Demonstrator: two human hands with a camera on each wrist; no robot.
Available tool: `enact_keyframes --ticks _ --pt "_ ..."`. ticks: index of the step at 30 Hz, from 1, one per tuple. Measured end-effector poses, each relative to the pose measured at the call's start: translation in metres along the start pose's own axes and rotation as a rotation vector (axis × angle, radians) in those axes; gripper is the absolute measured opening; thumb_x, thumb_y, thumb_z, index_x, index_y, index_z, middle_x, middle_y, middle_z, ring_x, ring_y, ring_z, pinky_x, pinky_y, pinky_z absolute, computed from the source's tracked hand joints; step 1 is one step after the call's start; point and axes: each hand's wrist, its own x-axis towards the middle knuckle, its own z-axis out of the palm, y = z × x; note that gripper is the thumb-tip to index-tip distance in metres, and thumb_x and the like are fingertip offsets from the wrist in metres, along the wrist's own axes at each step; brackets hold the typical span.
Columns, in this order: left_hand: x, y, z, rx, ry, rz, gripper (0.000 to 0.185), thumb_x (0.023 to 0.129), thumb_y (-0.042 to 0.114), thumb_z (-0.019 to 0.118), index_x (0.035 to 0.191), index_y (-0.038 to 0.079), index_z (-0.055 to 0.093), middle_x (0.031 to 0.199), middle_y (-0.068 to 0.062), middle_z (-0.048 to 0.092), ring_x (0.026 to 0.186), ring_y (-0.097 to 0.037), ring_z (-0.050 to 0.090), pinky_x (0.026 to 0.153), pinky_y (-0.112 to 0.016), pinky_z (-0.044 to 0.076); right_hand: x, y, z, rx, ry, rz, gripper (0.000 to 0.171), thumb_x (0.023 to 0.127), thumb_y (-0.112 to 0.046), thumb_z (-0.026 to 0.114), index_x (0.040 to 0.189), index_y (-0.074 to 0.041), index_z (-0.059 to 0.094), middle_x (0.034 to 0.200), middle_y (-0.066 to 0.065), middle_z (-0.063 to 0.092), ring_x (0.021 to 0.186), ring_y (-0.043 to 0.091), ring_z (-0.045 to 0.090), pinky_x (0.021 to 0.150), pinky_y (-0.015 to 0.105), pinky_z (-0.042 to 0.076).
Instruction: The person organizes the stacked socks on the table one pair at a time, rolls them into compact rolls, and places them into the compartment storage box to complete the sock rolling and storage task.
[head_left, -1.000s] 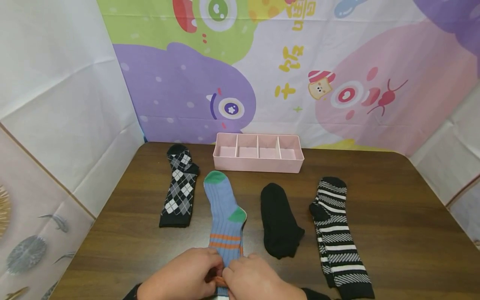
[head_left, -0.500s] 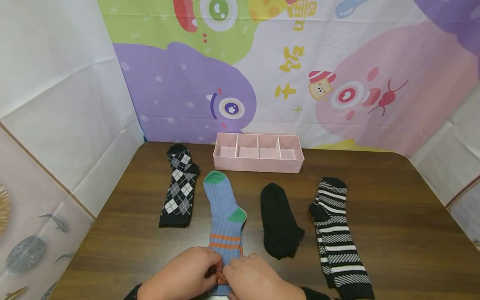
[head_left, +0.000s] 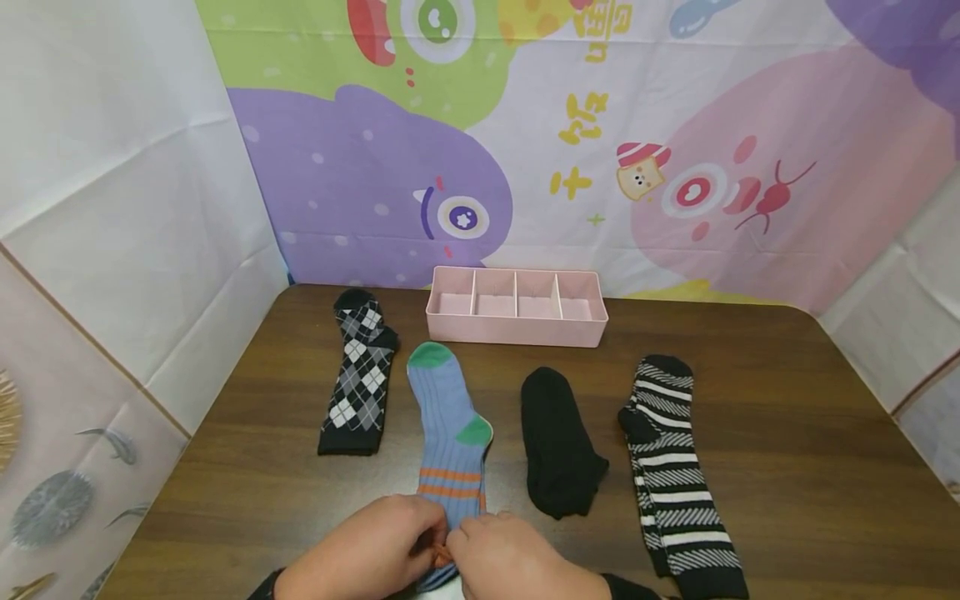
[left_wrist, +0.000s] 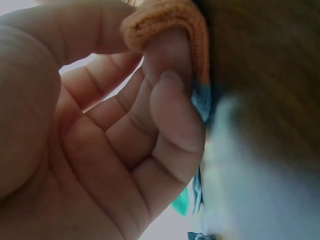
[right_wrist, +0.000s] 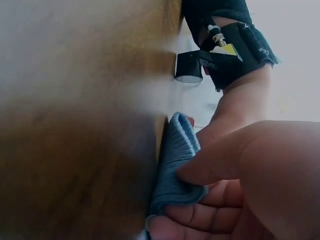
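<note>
Brown table (head_left: 787,433), both hands (head_left: 442,554) pinching blue sock's (head_left: 450,425) cuff

The blue sock (head_left: 450,425) is ribbed knit cloth, the table (head_left: 787,433) glossy dark wood, the organizer (head_left: 516,327) smooth pink plastic.

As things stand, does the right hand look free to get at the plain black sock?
Probably not straight away: the right hand is pinching the cuff of the blue sock together with the left hand. The black sock lies uncovered just beyond it, with nothing between them.
</note>
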Motion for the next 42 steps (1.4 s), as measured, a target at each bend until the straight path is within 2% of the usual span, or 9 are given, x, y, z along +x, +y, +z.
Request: enact_keyframes --ticks 5,9,12,15,23,30,34,39,42 --pt "-0.001 -0.001 -0.001 -0.007 0.012 0.008 0.021 0.093 0.015 0.075 0.083 0.026 0.061 0.077 0.021 0.052 0.070 0.001 0.050 0.069 -0.022 0.048 0.003 0.004 -0.001 0.116 -0.019 0.056 0.012 0.100 -0.025 0.067 0.091 -0.018 0.064 0.077 -0.010 0.053 0.069 0.002 0.051 0.060 0.023 0.045" --pt "-0.002 -0.001 -0.003 -0.053 -0.019 -0.016 0.015 0.098 0.025 0.071 0.087 0.028 0.062 0.078 0.020 0.052 0.070 0.000 0.050 0.068 -0.024 0.047 0.005 0.006 0.000 0.184 -0.019 0.097 0.015 0.103 -0.029 0.063 0.091 -0.020 0.063 0.079 -0.012 0.055 0.071 0.002 0.053 0.063 0.025 0.047" --pt "-0.004 -0.001 -0.004 -0.114 -0.051 -0.048 0.016 0.093 0.034 0.077 0.091 0.029 0.062 0.078 0.017 0.054 0.069 -0.001 0.051 0.064 -0.025 0.047 0.004 0.008 0.000 0.263 -0.015 0.132 0.016 0.104 -0.028 0.062 0.090 -0.020 0.063 0.079 -0.013 0.054 0.071 0.001 0.053 0.063 0.025 0.047" --pt "-0.005 -0.003 -0.003 -0.140 -0.069 -0.063 0.027 0.083 0.030 0.086 0.095 0.029 0.062 0.077 0.015 0.052 0.068 -0.002 0.050 0.060 -0.025 0.045 0.004 0.011 0.001 0.367 -0.024 0.159 0.018 0.105 -0.027 0.060 0.088 -0.021 0.061 0.076 -0.012 0.053 0.067 0.003 0.051 0.061 0.025 0.045" --pt "-0.005 -0.007 -0.003 -0.069 -0.056 -0.028 0.015 0.094 0.018 0.075 0.093 0.026 0.062 0.081 0.019 0.053 0.072 -0.001 0.051 0.069 -0.025 0.049 0.004 0.015 -0.002 0.485 -0.023 0.166 0.024 0.105 -0.025 0.054 0.082 -0.022 0.057 0.070 -0.011 0.050 0.060 0.006 0.047 0.057 0.027 0.042" --pt "-0.003 -0.008 -0.005 0.004 -0.024 0.031 0.009 0.099 0.013 0.068 0.097 0.022 0.067 0.088 0.020 0.057 0.079 0.000 0.054 0.078 -0.028 0.053 0.000 0.017 -0.003 0.541 0.046 0.147 0.005 0.102 -0.018 0.056 0.100 -0.022 0.057 0.066 -0.011 0.047 0.055 0.006 0.043 0.053 0.023 0.038" --pt "-0.002 -0.007 -0.003 0.005 0.027 0.029 0.012 0.099 0.012 0.067 0.096 0.023 0.061 0.086 0.019 0.054 0.077 -0.001 0.052 0.074 -0.026 0.051 -0.001 0.016 -0.004 0.497 0.093 0.122 0.010 0.100 -0.015 0.059 0.104 -0.021 0.052 0.078 -0.011 0.048 0.062 0.004 0.044 0.055 0.022 0.039" --pt "-0.003 -0.006 -0.002 0.015 0.092 0.019 0.015 0.098 0.015 0.069 0.100 0.023 0.056 0.088 0.017 0.051 0.079 -0.002 0.051 0.073 -0.027 0.049 0.000 0.015 -0.005 0.274 0.258 -0.045 0.018 0.095 -0.007 0.064 0.109 -0.018 0.065 0.106 -0.009 0.055 0.095 0.004 0.053 0.081 0.021 0.048" --pt "-0.005 -0.006 -0.002 0.024 0.119 0.024 0.016 0.096 0.016 0.072 0.098 0.024 0.058 0.088 0.018 0.052 0.081 -0.001 0.052 0.074 -0.028 0.050 -0.001 0.014 -0.007 0.124 0.280 -0.112 0.015 0.091 -0.015 0.072 0.106 -0.018 0.070 0.104 -0.010 0.058 0.098 0.005 0.055 0.086 0.024 0.049"
